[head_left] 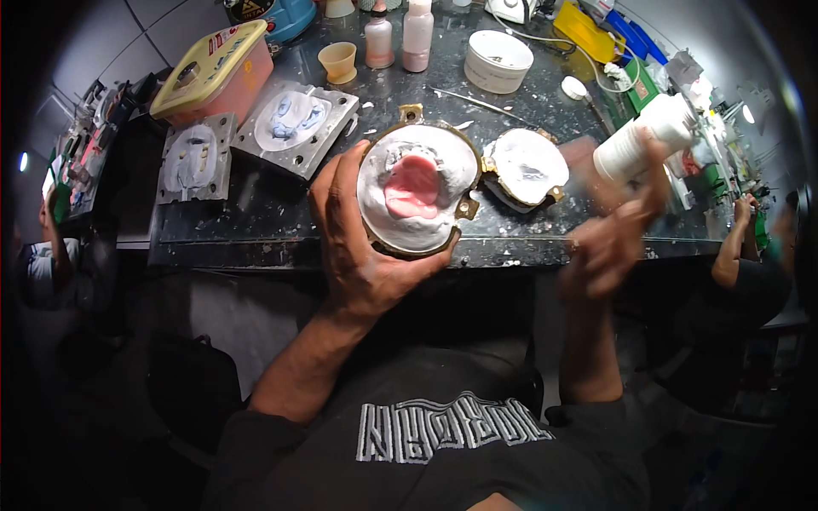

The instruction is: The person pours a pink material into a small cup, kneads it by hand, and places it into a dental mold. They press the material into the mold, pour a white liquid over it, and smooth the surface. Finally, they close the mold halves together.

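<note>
There is one view, from a camera worn on the person's head, looking steeply down and forward over chest and forearms. It sits close above the hands, facing the dark desk (281, 217), whose straight front edge bows under the wide lens.

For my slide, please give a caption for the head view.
Left hand holds a plaster-filled flask; blurred right hand grips a white bottle.

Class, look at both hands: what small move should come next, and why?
Probably tip the white bottle, blurred in the right hand, over the pink material in the round plaster-filled flask half. The left hand holds that half face up at the bench edge, beside the bottle.
</note>
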Demonstrator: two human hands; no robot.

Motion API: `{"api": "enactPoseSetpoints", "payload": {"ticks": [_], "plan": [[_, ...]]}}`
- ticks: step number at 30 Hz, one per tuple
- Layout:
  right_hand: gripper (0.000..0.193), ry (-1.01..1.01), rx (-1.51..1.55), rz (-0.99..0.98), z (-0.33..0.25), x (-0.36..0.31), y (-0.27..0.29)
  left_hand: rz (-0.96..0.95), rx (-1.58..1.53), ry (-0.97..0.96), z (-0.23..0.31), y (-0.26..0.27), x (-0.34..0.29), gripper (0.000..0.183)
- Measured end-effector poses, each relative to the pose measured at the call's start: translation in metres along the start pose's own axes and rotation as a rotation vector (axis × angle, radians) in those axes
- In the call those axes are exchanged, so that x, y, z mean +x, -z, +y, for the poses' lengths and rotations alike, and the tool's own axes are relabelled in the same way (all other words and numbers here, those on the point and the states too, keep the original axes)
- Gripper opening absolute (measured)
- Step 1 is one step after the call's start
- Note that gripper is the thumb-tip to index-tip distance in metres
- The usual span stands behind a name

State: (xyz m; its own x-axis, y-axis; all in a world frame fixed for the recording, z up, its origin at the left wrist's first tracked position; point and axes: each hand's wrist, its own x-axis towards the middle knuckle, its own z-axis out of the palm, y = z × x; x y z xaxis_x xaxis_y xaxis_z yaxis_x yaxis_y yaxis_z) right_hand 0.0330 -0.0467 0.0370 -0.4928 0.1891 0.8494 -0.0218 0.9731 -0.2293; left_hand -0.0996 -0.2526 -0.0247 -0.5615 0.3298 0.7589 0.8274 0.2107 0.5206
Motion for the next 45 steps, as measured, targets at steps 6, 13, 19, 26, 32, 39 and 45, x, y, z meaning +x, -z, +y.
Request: {"api": "enactPoseSetpoints", "payload": {"ticks": [6,13,19,26,32,39,45], "plan": [[0.038,0.061,0.201,-0.362,-0.043,-0.017,-0.047,-0.021,-0.003,-0.043,0.001,0.001,0.004,0.118],[0.037,0.114,0.173,-0.432,-0.035,-0.013,-0.048,-0.096,0.027,0.044,0.001,0.003,-0.001,0.119],[0.031,0.028,0.377,-0.363,-0.037,-0.016,-0.054,-0.121,0.007,0.05,0.004,0.001,0.004,0.117],[0.031,0.002,0.431,-0.338,-0.029,-0.017,-0.053,-0.107,0.056,0.009,0.002,0.001,0.001,0.118],[0.032,0.016,0.423,-0.374,-0.029,-0.022,-0.055,-0.134,0.02,0.064,0.003,0.001,0.0,0.118],[0.031,-0.011,0.421,-0.384,-0.029,-0.023,-0.053,-0.157,0.057,0.06,0.004,-0.001,0.002,0.122],[0.042,0.019,0.309,-0.415,-0.031,-0.028,-0.05,-0.158,0.041,0.074,0.003,0.0,0.003,0.12]]}}
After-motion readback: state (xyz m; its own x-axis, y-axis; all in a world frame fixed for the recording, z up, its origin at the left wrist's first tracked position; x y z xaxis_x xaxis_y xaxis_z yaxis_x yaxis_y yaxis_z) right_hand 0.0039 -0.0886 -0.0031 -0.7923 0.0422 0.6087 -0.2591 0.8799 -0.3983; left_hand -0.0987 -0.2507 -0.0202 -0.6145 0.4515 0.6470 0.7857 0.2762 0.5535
